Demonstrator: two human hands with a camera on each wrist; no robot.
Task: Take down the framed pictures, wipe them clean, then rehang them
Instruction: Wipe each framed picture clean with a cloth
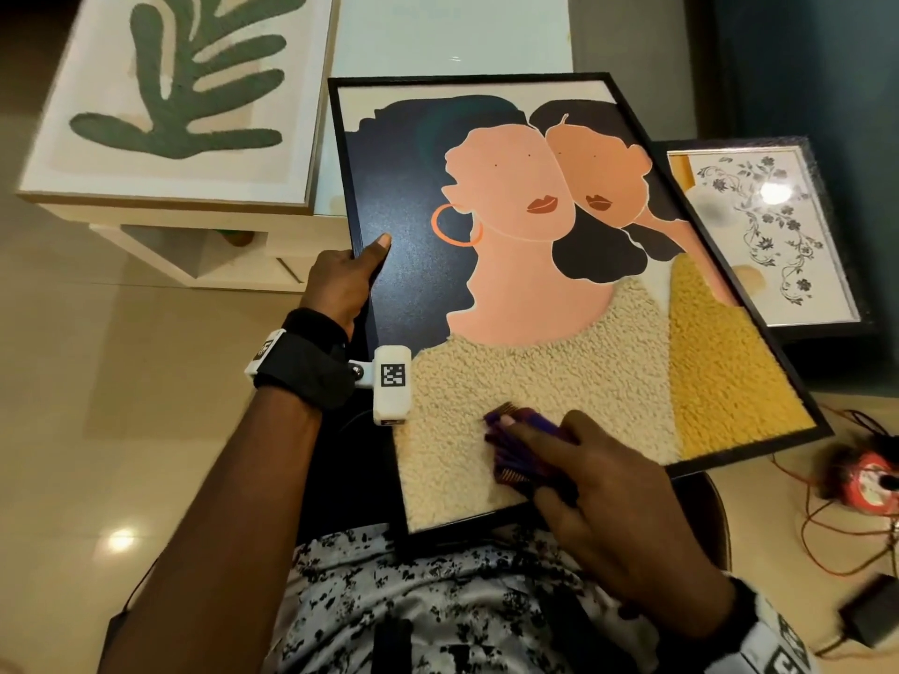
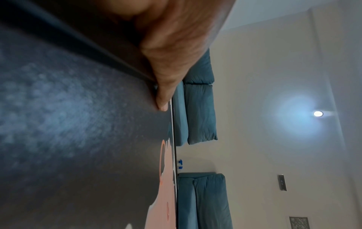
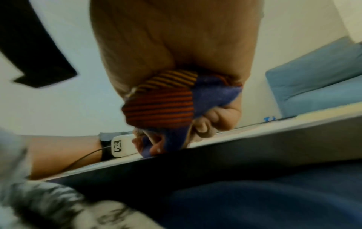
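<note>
While the black-framed portrait (image 1: 535, 265) lies across the lap, it's wiping time: the right hand (image 1: 598, 493) presses a striped cloth (image 1: 523, 447) on its near edge. Left wrist: left hand (image 2: 168, 51) clamps the frame's left edge. Right wrist: fingers (image 3: 221, 117) bunch the cloth; next, I'd guess, strokes toward the far side.

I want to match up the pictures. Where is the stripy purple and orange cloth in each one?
Head view: the stripy purple and orange cloth is low and centre, under the right hand, on the black-framed picture of two women.
Left wrist view: not in it.
Right wrist view: the cloth is in the centre, bunched in the fingers.
Shared landmark: the picture's black frame.
</note>
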